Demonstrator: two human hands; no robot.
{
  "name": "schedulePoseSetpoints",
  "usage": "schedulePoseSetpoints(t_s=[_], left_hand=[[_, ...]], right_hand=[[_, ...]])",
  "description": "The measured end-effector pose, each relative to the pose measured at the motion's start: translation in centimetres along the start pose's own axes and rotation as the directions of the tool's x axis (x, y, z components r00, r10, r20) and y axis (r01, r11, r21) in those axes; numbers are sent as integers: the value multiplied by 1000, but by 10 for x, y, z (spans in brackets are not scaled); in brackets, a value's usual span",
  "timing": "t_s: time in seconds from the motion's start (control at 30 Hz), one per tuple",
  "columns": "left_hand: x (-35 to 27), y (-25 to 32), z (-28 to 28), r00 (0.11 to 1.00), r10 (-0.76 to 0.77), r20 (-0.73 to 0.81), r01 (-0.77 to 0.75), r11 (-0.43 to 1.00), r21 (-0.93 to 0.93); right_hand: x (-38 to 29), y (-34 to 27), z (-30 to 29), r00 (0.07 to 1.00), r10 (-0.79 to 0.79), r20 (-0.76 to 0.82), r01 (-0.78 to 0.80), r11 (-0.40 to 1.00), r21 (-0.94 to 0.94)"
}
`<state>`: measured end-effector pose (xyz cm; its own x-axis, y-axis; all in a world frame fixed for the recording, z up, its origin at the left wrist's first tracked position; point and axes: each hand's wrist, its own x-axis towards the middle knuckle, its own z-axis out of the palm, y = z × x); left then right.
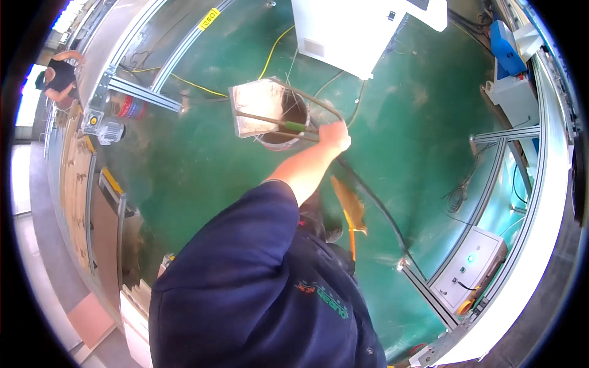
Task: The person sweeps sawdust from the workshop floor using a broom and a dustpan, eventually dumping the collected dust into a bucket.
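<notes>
My left hand [335,136] is closed around the brown metal rods of a long-handled dustpan [256,102]. Pale dust coats the pan, which is tilted against the rim of a round bucket [300,108] standing on the floor. A green sleeve covers part of one rod. The bucket's inside looks dark and partly hidden behind the pan and rods. My right hand is out of view. Beside my legs a brown, flared broom head [348,202] hangs on an orange handle [352,244]; whatever holds it cannot be seen.
A white machine cabinet [345,37] stands ahead on the green floor [193,184]. Cables, including a thick black hose [375,198], cross the floor. Aluminium frames [147,94] flank both sides; a control box [469,269] is at right. Another person [62,76] is at far left, near stacked boards [76,184].
</notes>
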<state>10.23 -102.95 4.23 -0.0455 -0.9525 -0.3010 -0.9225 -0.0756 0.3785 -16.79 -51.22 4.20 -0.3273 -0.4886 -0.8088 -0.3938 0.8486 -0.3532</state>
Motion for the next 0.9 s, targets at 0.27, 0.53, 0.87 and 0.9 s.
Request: schedulePoseSetpoints(t_s=[0.27,0.53,0.87,0.9], left_hand=[[-18,6,106,992,89,92,-99,989,111],[-44,14,118,957,108,268,-182,946,268],[-48,45,57,942,323,93,-333,933,135],[-44,52,46,940,328,97,-337,937,95]], right_hand=[[-5,-13,-12,998,62,12,-62,998,-21],[-5,-10,-15,997,71,16,-71,997,-16],[4,-5,-22,999,34,21,-34,999,-15],[6,-2,-23,999,29,24,-28,999,-18]])
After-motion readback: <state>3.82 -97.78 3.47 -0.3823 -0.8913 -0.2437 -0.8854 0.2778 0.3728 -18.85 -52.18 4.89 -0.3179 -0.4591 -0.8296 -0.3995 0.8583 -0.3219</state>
